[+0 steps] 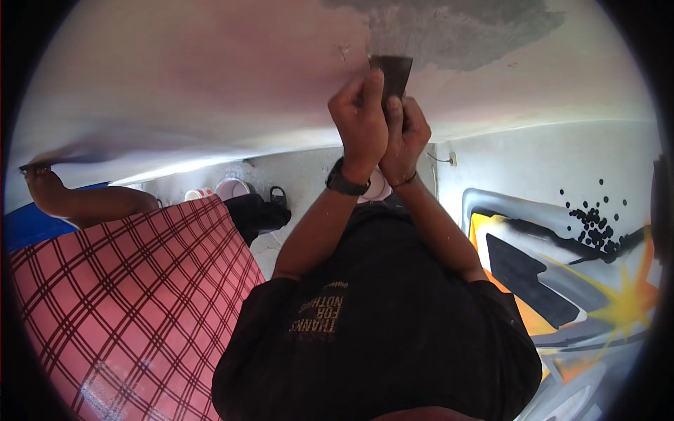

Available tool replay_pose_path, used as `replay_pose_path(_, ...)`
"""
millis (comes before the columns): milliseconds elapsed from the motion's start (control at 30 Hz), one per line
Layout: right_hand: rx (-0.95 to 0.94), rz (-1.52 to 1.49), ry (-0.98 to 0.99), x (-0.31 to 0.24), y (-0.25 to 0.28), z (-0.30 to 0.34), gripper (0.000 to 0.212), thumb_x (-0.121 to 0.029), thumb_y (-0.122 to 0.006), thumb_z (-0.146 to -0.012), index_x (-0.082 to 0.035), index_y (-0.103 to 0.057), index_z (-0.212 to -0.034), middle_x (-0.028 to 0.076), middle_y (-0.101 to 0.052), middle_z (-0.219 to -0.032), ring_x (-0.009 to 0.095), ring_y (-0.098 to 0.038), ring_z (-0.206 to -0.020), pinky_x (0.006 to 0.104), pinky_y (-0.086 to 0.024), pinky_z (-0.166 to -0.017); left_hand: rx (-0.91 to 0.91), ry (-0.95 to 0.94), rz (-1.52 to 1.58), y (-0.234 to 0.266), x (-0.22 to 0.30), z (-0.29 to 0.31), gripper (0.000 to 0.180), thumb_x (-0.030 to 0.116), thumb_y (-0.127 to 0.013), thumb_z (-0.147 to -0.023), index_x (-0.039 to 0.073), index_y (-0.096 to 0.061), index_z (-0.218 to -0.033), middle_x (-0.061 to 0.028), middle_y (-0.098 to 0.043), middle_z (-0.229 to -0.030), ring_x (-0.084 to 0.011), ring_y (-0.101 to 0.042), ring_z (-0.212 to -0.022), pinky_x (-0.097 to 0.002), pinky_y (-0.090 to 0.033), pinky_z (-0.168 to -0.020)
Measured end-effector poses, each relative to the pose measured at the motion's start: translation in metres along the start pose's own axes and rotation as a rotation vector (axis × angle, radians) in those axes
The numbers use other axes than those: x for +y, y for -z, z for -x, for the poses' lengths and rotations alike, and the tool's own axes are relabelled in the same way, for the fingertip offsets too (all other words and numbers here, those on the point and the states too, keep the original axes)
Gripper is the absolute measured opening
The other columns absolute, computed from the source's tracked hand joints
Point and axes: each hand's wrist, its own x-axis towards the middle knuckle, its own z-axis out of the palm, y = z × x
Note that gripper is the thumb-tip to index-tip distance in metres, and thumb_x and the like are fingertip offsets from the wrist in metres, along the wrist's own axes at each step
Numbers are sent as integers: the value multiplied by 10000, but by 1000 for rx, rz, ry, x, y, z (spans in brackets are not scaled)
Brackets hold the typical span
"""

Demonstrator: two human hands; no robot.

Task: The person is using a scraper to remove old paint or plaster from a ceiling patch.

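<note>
Pinkish-white painted wall (239, 84) with one irregular grey patch (463, 31). Flared flat dark scraper (396, 71), at the patch's lower-left margin: grasped by left hand (359, 119) and right hand (408, 137) together, presumably for steadiness; wall contact unclear. Count: scraper, one; grasping hands, two; black open-toed sandal (279, 197), one; pink checked flat surface (133, 302), one; another person's bare arm (98, 204), one.

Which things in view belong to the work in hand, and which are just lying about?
In use:
- flat dark scraper, gripped by left hand and right hand
- wall with its grey patch

Apparently lying about:
- black sandal
- pink checked surface
- pinkish container, use unclear
</note>
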Motion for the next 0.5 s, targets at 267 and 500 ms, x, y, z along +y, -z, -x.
replay_pose_path(267,18,52,-28,-1,-8,-4,288,-171,-526,-1026,3,-518,-797,41,-490,-667,82,-397,-648,269,-365,-560,-30,7,83,1,1,-13,385,186,-617,-989,-6,-514,-671,51,-460,-609,-35,-369,-624,-255,-312,-528)
replay_pose_path(500,14,-27,-3,1,-9,2,216,-123,-549,-1005,11,-560,-835,90,-540,-650,79,-433,-623,274,-391,-533,-29,-21,111,5,9,-9,382,172,-607,-994,-5,-518,-666,51,-470,-608,-32,-381,-625,-251,-319,-528)
